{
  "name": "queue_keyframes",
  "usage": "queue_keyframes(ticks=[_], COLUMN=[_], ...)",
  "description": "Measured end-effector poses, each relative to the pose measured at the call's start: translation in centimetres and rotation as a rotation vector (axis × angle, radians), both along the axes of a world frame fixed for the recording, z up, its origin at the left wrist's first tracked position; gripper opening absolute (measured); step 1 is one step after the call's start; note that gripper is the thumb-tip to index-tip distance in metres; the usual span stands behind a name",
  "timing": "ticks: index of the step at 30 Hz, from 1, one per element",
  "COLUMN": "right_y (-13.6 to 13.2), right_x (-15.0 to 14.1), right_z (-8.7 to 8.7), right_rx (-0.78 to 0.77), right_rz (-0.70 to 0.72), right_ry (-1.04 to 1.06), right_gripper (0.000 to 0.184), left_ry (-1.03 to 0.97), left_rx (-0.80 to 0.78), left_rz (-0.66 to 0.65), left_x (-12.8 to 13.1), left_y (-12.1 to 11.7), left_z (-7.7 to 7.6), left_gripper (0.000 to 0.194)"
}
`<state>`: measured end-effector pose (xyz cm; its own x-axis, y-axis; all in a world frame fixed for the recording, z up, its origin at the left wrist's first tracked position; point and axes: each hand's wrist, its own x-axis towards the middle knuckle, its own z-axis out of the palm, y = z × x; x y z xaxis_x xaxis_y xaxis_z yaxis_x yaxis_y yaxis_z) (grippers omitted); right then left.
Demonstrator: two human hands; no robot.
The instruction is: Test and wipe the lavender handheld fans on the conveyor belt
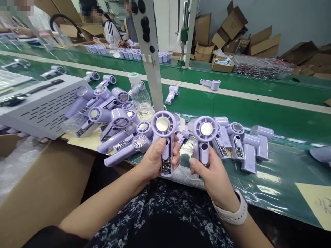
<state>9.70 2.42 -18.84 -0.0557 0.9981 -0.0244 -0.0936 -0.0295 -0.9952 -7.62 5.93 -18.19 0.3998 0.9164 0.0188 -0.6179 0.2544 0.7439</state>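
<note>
In my left hand (157, 156) is a purple handheld fan (165, 124), upright, fingers wrapped round its handle. Its round head has a silvery disc, and a circuit board shows in the lower handle. My right hand (213, 174) grips a second purple handheld fan (206, 129) by the handle, beside the first; my thumb covers part of its front. To the left lies a pile of similar fans (120, 120), some with open handles and visible boards. More fans (236, 141) lie just right of my right hand.
A clear plastic bottle (141, 98) stands behind the pile, near a metal post (152, 69). A grey slotted metal box (51, 103) sits at left. Single fans (172, 94) lie on the green conveyor belt (227, 101). People work across the line; cardboard boxes (230, 26) are heaped behind.
</note>
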Motion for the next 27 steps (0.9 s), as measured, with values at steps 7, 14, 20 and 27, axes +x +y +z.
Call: queue_keyframes(ticks=[7, 14, 20, 27], right_y=[-0.2, -0.8, -0.7, -0.6], right_x=[1.0, 1.6, 1.1, 0.6], right_z=[-0.2, -0.4, -0.4, -0.3], right_rx=[-0.031, 0.005, -0.004, -0.057], right_rz=[0.052, 0.176, 0.109, 0.111], right_ry=[0.379, 0.419, 0.39, 0.401], right_gripper=[0.023, 0.024, 0.02, 0.027], left_ry=[0.119, 0.168, 0.191, 0.163], left_rx=[-0.089, 0.132, 0.146, 0.078], left_rz=[-0.042, -0.131, -0.112, -0.109], left_x=[0.1, -0.3, -0.9, -1.1], left_y=[-0.3, -1.0, -0.9, -0.8], left_z=[-0.5, 0.1, 0.3, 0.5], left_gripper=[0.053, 0.04, 0.038, 0.043])
